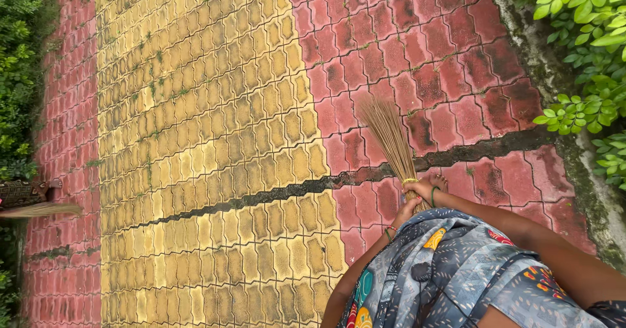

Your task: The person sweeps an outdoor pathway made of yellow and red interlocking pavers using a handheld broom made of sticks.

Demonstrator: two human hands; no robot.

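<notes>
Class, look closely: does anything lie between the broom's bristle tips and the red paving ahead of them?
Nothing visible does. Both hands, right hand and left hand, grip the broom; the red pavers beyond its tips show only small weeds in the joints.

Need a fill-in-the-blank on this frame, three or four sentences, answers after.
1. Both hands, the right hand and the left hand, grip a ____ made of thin brown sticks.
2. The broad middle strip of paving is coloured ____.
3. The broom bristles lie over pavers coloured ____.
4. A dark ____ runs across the paving near the hands.

Missing words: broom; yellow; red; crack
</notes>
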